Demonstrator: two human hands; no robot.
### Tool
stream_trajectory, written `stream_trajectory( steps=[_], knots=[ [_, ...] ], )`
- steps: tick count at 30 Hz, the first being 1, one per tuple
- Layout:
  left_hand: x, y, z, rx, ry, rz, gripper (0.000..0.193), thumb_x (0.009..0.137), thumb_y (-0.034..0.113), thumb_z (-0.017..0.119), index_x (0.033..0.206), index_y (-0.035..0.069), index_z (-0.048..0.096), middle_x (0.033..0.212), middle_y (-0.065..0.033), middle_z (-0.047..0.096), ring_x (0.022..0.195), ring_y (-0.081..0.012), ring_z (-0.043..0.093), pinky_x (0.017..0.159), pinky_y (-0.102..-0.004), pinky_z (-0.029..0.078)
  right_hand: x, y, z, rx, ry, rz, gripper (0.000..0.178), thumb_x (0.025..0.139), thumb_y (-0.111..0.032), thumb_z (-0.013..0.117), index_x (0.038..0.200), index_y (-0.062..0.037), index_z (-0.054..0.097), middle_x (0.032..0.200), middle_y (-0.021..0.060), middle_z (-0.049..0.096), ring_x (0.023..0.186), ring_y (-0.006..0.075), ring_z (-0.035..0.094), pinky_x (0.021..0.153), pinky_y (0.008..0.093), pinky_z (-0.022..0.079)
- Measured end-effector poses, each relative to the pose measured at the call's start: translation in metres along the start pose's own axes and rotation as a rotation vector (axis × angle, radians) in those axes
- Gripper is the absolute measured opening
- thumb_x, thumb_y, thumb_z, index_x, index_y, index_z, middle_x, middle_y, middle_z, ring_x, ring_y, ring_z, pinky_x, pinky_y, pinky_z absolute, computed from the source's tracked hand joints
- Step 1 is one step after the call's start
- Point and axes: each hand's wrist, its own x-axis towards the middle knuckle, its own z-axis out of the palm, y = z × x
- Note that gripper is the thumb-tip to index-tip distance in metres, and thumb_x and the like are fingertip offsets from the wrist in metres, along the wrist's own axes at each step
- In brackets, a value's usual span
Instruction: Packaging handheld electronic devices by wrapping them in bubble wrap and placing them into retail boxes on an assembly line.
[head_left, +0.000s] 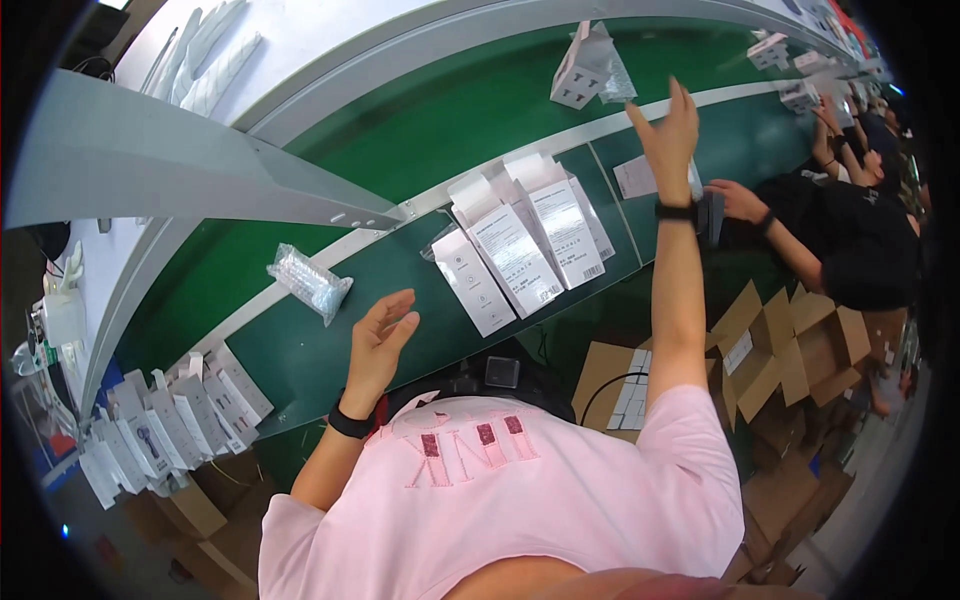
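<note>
My right hand (668, 145) reaches far forward over the green bench (375, 265), its fingers apart and nothing in them. Just beyond its fingertips, a white box (580, 70) and a clear bubble-wrap pouch (618, 80) sit on the green belt (430, 130). Nearer to me, my left hand (382, 340) hovers over the bench with thumb and fingers parted, holding nothing. A group of white cartons (510, 255) with flaps raised lies side by side between my hands. To the left of them rests a bubble-wrapped item (308, 282).
More white cartons (170, 430) line the bench's left end. A grey metal post (230, 165) slants in from the left. Open cardboard boxes (790, 345) stand below at right. At right, a co-worker's hand (740, 202) is close to my right wrist.
</note>
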Motion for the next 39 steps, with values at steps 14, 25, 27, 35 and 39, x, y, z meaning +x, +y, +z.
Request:
stream_trajectory(
  steps=[14, 25, 27, 35, 39],
  knots=[
    [0.055, 0.103, 0.056, 0.59, 0.193, 0.833, 0.126, 0.053, 0.04, 0.09, 0.149, -0.001, 0.02, 0.147, -0.0282, 0.032, 0.138, -0.0442, 0.03, 0.114, -0.052, 0.023, -0.023, -0.21, -0.124, 0.248, -0.494, -0.171, 0.022, 0.085, -0.015, 0.07, 0.1, 0.0004, 0.065, 0.071, 0.02, 0.063, 0.063, 0.0376, 0.062, 0.057, 0.0395, 0.047],
    [-0.063, -0.023, -0.107, 1.267, 0.087, 0.103, 0.079, 0.06, 0.028, 0.079, 0.129, 0.009, 0.047, 0.097, -0.0179, 0.06, 0.09, -0.0371, 0.06, 0.076, -0.0482, 0.048, -0.159, -0.312, -0.076, 0.744, -1.243, 0.065, 0.044, 0.083, -0.024, 0.075, 0.121, -0.0047, 0.062, 0.103, 0.0103, 0.069, 0.064, 0.0154, 0.058, 0.062, 0.0299, 0.05],
    [-0.069, -0.049, -0.147, 1.465, 0.161, -0.035, 0.072, 0.057, 0.029, 0.081, 0.119, 0.009, 0.05, 0.092, -0.0144, 0.06, 0.083, -0.0357, 0.062, 0.069, -0.05, 0.048, -0.167, -0.33, -0.036, 0.675, -1.199, -0.044, 0.056, 0.082, -0.028, 0.075, 0.129, -0.0055, 0.056, 0.109, 0.0141, 0.067, 0.072, 0.02, 0.062, 0.068, 0.0324, 0.051],
    [-0.057, -0.093, -0.187, 1.702, 0.088, -0.063, 0.069, 0.055, 0.033, 0.083, 0.108, 0.005, 0.048, 0.098, -0.0161, 0.057, 0.083, -0.0396, 0.065, 0.067, -0.0503, 0.05, -0.201, -0.489, 0.155, 0.268, -1.179, -0.118, 0.093, 0.067, -0.057, 0.078, 0.131, 0.0023, 0.044, 0.117, 0.0295, 0.06, 0.104, 0.0415, 0.063, 0.084, 0.0487, 0.052],
    [-0.057, -0.102, -0.231, 0.942, 0.006, -0.115, 0.063, 0.065, 0.04, 0.077, 0.106, 0.001, 0.05, 0.099, -0.0188, 0.061, 0.089, -0.0359, 0.066, 0.076, -0.0423, 0.052, -0.244, -0.471, 0.207, 0.189, -1.155, -0.117, 0.071, 0.067, -0.036, 0.079, 0.118, 0.0014, 0.048, 0.108, 0.0271, 0.064, 0.101, 0.0433, 0.064, 0.087, 0.0491, 0.051]
  ],
)
